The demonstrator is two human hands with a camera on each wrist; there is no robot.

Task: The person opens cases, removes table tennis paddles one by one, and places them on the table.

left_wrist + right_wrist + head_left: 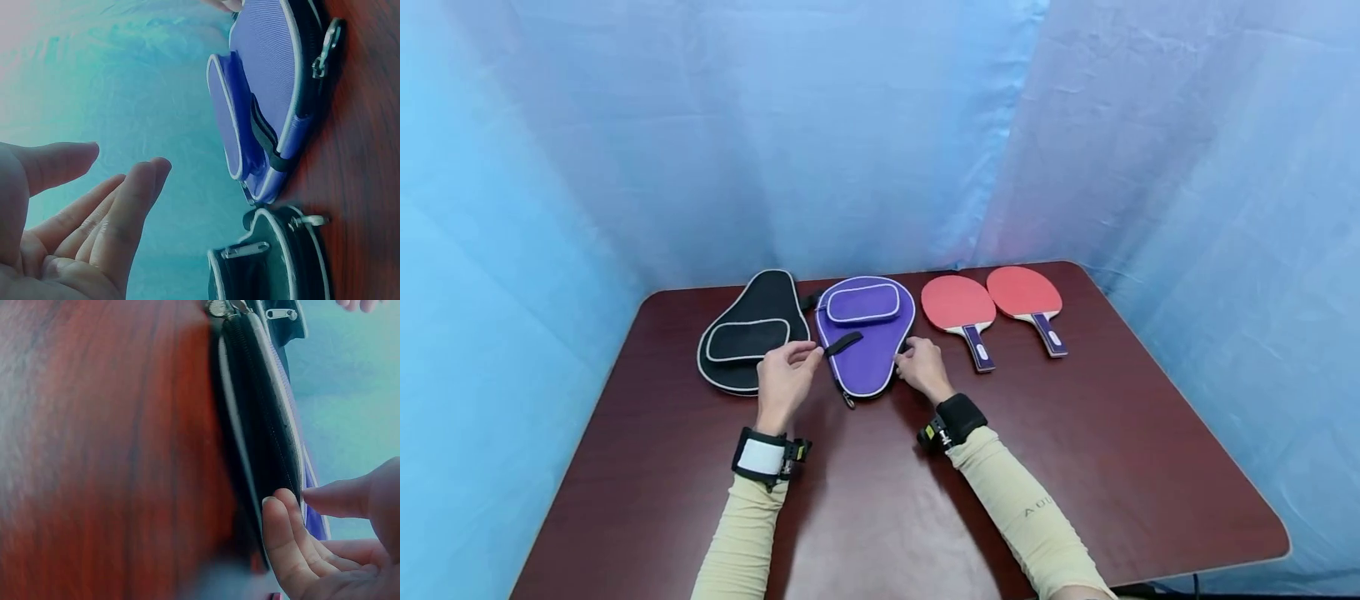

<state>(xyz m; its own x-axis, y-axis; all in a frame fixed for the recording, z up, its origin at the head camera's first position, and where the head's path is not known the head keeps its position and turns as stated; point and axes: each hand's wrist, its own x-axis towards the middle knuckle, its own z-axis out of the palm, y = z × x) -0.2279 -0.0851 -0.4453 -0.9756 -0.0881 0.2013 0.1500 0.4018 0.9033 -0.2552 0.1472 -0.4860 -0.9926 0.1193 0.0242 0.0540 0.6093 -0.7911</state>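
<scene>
A purple table tennis paddle case with white piping, a front pocket and a black strap lies flat on the table. My right hand is at its right edge; in the right wrist view the thumb and fingertips pinch the case's rim beside the black zipped side. My left hand hovers near the case's left side and the black paddle case. In the left wrist view its thumb and fingers are apart, with nothing between them. A zipper pull hangs at the purple case's narrow end.
Two red table tennis paddles lie to the right of the purple case, handles toward me. The dark red wooden table has rounded corners. Blue curtains hang behind it and along both sides.
</scene>
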